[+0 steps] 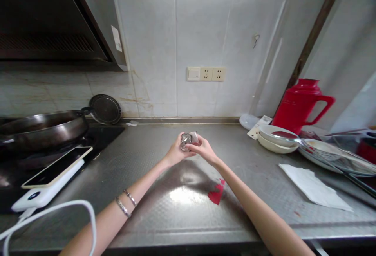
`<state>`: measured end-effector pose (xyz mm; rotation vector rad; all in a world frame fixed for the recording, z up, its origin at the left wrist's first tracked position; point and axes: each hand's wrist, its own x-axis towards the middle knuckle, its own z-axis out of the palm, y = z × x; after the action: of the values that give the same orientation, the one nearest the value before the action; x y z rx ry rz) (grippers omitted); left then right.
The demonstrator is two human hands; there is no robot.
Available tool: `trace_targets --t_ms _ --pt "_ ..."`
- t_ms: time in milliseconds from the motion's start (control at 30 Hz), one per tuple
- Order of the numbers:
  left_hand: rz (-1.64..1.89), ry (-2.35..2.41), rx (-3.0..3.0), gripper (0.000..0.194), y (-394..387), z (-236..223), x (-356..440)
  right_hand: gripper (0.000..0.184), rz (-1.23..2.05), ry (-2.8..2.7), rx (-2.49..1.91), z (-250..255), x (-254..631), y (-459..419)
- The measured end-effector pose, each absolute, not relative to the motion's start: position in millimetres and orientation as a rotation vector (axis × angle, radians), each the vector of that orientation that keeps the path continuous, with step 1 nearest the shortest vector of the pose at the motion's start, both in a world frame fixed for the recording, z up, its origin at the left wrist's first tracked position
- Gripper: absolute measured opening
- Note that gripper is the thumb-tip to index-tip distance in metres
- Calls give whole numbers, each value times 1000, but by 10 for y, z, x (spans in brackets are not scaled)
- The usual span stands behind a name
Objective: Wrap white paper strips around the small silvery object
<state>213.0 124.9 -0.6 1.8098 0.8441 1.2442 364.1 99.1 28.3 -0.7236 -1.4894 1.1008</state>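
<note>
Both hands meet above the middle of a steel counter [141, 158]. My left hand [175, 152] is wrapped around a small object in crinkled silver foil [185, 141]. My right hand [204, 149] pinches the same foil-wrapped object from the right, with a pale flap of wrapper [194, 136] sticking up by its fingertips. What is inside the foil is hidden. Two thin bracelets [126, 202] sit on my left forearm. A small red scrap [216, 193] lies on the counter under my right forearm.
A dark wok [41, 128] sits on the stove at left, a round lid [105, 109] behind it. A phone [57, 166] lies on a white power bank [47, 191] with a cable. At right: stacked bowls [276, 138], plates, a red jug [299, 103], a white paper napkin [313, 185].
</note>
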Motion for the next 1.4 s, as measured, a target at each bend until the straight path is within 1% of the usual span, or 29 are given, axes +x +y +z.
trace_targets --t_ms 100,200,267,367,433,633,867,1067,1133,1267,1300,1333,1400 --pt "1310 873 1836 87 1182 -34 2122 44 1286 -1403 -703 235 3684 1027" --pt "1347 902 1877 81 1106 -20 2119 44 1341 -1350 -726 185 3734 1097" --pt "1349 928 1890 81 1057 0 2129 44 1252 -1355 -788 163 3762 1147" --pt "1334 970 1916 82 992 20 2155 44 979 -1394 -876 148 3791 1196" --pt "1321 981 1927 83 959 20 2173 43 854 -1437 -868 148 3796 1197" --pt "1286 967 1933 85 903 12 2213 47 810 -1618 -792 191 3736 1047" --pt "1295 1018 1917 85 875 7 2250 44 403 -1767 -866 234 3682 889" --pt "1296 1063 1902 80 870 9 2261 36 92 -1915 -743 197 3665 898" --pt "1265 1059 1894 74 902 -4 2260 35 46 -1972 -673 195 3632 876" --pt "1281 1036 2008 53 990 -26 2244 34 40 -2029 -572 215 3548 790" --pt "1286 1043 2015 52 1002 -28 2237 34 43 -2001 -575 226 3538 773" --pt "1290 1060 1997 55 1008 -29 2231 35 46 -1942 -606 240 3538 761" --pt "1277 1095 1926 68 996 -34 2223 38 65 -1742 -739 275 3571 763"
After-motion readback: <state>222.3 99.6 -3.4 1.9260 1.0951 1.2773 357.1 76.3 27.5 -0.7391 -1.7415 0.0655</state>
